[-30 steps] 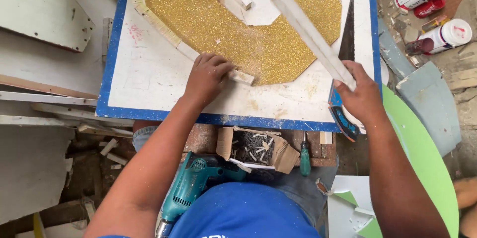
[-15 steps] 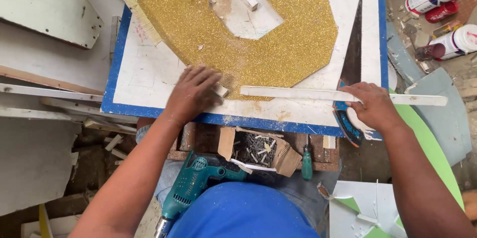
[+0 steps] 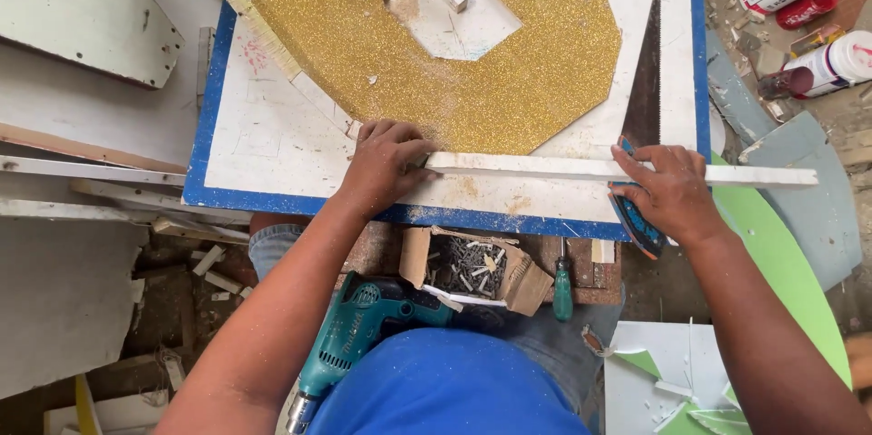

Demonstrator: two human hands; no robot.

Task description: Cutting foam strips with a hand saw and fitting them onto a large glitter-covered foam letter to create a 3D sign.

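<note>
Here, strip: a long white strip (image 3: 581, 168) lay flat across the desk (image 3: 272, 140), just below the gold glitter panel (image 3: 509, 72), its right end hanging past the desk's blue edge.
Left hand: the left hand (image 3: 386, 163) pressed fingers-down on the strip's left end, where it met the panel's lower edge.
Right hand: the right hand (image 3: 668, 190) lay spread and flat on the strip farther right, over the handle of a saw (image 3: 647, 81).
Doing it well: as a judgement, both hands needed steady downward pressure, the left end kept snug to the panel so the strip would not pivot, fingers kept away from the saw teeth.
Packages: an open brown cardboard box (image 3: 477, 267) of screws sat under the desk's near edge; a teal drill (image 3: 359, 331) lay beside it.
Labels: two white-labelled red cans (image 3: 822, 63) lay on the floor at upper right; their print was too small to tell.
</note>
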